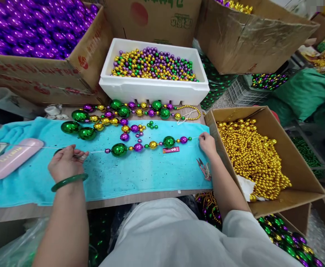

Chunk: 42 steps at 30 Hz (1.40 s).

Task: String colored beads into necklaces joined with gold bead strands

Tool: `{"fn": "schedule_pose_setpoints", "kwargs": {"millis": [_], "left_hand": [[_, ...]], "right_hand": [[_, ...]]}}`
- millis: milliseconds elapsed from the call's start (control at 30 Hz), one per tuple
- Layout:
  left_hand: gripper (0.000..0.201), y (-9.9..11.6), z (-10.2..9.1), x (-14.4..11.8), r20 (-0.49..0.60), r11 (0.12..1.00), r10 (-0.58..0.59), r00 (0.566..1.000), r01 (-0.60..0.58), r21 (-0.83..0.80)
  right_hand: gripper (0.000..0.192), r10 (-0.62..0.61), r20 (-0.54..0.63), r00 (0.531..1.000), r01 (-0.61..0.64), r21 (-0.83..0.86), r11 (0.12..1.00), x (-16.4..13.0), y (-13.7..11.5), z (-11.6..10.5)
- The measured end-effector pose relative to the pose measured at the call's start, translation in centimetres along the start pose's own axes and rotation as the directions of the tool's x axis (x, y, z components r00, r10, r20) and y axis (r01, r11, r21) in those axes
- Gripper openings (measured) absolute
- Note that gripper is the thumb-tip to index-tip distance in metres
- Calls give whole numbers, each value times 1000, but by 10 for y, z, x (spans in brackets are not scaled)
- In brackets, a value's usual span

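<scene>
We are looking down on a worktop (17, 211) that is carrying a turquoise towel (140, 174) spread almost from its left edge to its right edge. Beyond the far edge a cardboard box of purple beads (34, 29) is sitting at the far-left corner, and a white foam box (153, 91) filled with mixed purple, green and gold beads is standing at the middle of the far edge. Off the right edge an open cardboard box of gold beads (254, 159) is resting just beside the towel.

Along the far side of the towel a finished bead strand (118, 115) is lying in loops, its large green balls nearest the left. A pink case (12, 155) is lying near the left edge, partly on the towel. Small snips (205, 168) are lying near the right edge, just beside our right wrist, and a small red tag (171, 150) is lying just under the strand we are holding.

We are stretching a thin string of beads (148, 145) across the middle of the towel, parallel to the near edge. Our left hand (66, 163), with a green bangle (69, 181) on the wrist, is pinching the bare thread at its left end with fingers curled. Our right hand (206, 144) is pinching the right end, close to the right edge, fingertips pressed together on the thread.
</scene>
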<state>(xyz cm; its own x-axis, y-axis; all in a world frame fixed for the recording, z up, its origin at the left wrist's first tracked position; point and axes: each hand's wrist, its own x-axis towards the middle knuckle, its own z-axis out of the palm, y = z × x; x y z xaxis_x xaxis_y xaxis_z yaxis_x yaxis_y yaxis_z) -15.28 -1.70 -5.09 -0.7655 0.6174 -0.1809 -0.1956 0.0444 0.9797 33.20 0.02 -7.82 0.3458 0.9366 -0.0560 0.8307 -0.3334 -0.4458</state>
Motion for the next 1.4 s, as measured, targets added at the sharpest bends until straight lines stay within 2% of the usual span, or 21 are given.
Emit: {"fn": "schedule_pose_setpoints", "kwargs": {"millis": [167,333,633,933,1267,1333,1400], "left_hand": [[3,-9,8,-6,4,998,-29,1000,29,-56],[8,-15,8,-7,13,992,-57,998,58,-112],[22,-23,6,-8,71,982,-76,995,87,-169],[31,-17,6,-8,107,972,-66,992,88,-218],[32,-11,5,-8,128,954,-73,989,107,-279],[33,-10,5,-9,139,953,-74,988,111,-282],[34,-8,5,-11,151,957,-71,986,110,-268]], "right_hand": [[19,39,4,999,-39,-36,999,2,0,-3],[23,66,25,998,-62,-129,990,3,-3,-4],[28,111,128,985,-69,-297,952,5,-14,-13],[29,97,168,981,-30,-366,930,10,-11,-16],[29,90,187,978,5,-456,890,10,-23,-19],[32,70,162,984,14,-466,885,7,-28,-21],[35,0,54,999,24,-430,902,3,-40,-22]]}}
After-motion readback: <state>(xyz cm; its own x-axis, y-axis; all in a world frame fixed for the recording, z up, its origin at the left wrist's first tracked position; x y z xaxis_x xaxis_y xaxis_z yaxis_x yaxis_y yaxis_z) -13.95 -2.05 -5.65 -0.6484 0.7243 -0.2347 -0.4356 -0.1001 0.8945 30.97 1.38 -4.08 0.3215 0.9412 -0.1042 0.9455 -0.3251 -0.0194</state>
